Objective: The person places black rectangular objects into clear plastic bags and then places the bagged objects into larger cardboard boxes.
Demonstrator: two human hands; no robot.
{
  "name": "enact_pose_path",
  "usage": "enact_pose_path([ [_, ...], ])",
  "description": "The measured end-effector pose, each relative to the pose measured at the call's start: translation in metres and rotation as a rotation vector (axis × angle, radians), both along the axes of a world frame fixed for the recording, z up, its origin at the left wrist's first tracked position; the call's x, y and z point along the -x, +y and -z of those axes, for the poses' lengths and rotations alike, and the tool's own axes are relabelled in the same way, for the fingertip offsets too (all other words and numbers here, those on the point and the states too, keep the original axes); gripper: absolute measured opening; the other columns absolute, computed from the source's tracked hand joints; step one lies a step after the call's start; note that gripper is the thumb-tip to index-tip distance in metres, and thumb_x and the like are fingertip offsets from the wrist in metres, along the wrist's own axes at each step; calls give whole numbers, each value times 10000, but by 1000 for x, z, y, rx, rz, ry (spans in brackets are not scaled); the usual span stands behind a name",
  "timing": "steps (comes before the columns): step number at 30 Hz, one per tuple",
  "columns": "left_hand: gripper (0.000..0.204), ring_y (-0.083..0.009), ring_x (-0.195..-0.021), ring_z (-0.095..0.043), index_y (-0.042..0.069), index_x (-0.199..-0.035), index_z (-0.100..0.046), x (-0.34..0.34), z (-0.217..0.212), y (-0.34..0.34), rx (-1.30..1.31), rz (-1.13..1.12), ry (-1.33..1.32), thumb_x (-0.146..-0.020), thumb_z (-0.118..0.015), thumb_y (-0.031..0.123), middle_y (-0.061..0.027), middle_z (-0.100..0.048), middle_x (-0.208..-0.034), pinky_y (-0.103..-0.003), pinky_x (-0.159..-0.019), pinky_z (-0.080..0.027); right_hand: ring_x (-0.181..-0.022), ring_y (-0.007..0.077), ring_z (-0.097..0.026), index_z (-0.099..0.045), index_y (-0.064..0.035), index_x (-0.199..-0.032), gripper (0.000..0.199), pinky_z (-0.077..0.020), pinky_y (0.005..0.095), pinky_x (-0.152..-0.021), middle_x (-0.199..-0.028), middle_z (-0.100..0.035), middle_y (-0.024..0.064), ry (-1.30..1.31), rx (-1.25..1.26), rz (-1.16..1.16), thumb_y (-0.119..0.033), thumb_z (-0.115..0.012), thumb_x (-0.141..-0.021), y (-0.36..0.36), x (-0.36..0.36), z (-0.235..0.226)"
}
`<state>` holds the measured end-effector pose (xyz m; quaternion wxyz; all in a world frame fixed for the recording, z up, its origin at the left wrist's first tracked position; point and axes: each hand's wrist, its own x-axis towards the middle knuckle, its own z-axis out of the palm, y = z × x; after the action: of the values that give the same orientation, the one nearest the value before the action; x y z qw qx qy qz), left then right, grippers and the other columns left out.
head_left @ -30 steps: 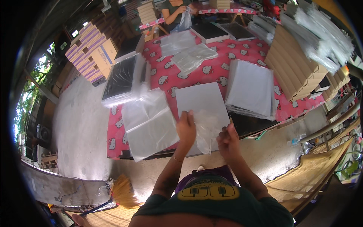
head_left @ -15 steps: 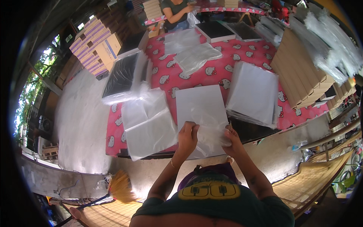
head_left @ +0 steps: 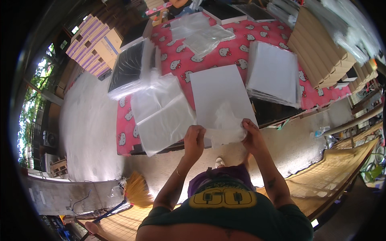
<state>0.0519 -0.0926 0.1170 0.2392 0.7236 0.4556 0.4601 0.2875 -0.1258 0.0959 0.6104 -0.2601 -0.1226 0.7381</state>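
My left hand and my right hand pinch opposite sides of a crumpled clear plastic bag, stretched between them at the table's front edge. Under and beyond the bag lies a white rectangular panel, flat on the table; whether its near end is inside the plastic I cannot tell. Left of it, flat clear plastic bags hang slightly over the edge. A stack of white panels in plastic sits to the right, on a dark panel.
The table has a pink cartoon-print cover. Black panels in plastic are stacked at left. Tall brown cardboard pieces stand at right. Boxes are piled beyond the left floor; a broom leans nearby. Another person's arm shows at the far side.
Both hands have drawn the plastic toward me, and it is now stretched wider between them. The view has tilted down, so the table sits higher in the picture.
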Motion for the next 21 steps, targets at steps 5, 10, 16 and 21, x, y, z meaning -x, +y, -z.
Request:
enact_pose_path([
  [5,160,-277,-904,-617,6,-983,-602,-8,-29,-8,-28,326,18,-826,-628,21,-143,-624,-1041,-333,-784,-483,-870,115,-597,-557,-80,-1131,236,-506,273,-762,-966,-599,5,-357,-98,-181,-215,-573,-938,-22,35,4],
  [10,112,-274,-874,-618,4,-924,-605,-18,-31,-26,77,189,21,-829,-645,48,-135,-638,-923,-344,-733,-477,-937,112,-585,-531,-69,-1208,331,-495,264,-773,-1037,-598,22,-193,-31,208,-269,-565,-946,-16,49,2],
  [16,83,-330,-735,-608,21,-910,-581,-17,-19,-15,-34,4,-95,-844,-627,41,-150,-608,-831,-394,-642,-475,-1046,183,-580,-490,-60,-1264,345,-462,330,-923,-1121,-599,49,-358,14,178,-253,-500,-978,-25,64,-4],
  [21,111,-317,-713,-580,24,-961,-598,-6,-17,-9,-236,-37,75,-851,-601,7,-158,-601,-809,-405,-619,-459,-1056,167,-580,-492,-77,-1255,369,-475,327,-897,-1163,-594,41,-54,78,135,-329,-469,-987,-17,50,-12],
])
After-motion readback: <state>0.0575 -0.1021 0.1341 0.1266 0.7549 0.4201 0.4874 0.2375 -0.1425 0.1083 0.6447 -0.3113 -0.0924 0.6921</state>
